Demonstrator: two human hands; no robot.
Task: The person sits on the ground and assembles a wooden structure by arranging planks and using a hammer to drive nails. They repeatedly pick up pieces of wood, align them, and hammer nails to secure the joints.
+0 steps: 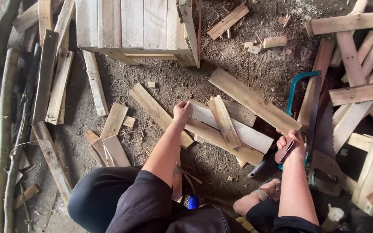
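2 hands at work, centre frame. We see the left hand [182, 111] gripping the end of a pale plank [232, 129] lying in a loose stack on the dirt floor [160, 73]; the right hand [291, 146] is closed around a dark tool handle [285, 150] at centre right. We judge the plank stiff, light, splintery; best held by its edges. Saws [320, 125] lie right; a crate [134, 26] sits top centre.

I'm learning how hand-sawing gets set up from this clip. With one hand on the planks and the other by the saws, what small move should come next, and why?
Probably close the right hand on the dark tool handle it touches and lift it clear. The left hand already rests on the end of a pale plank in the pile, and the handsaw lies beside the right hand.
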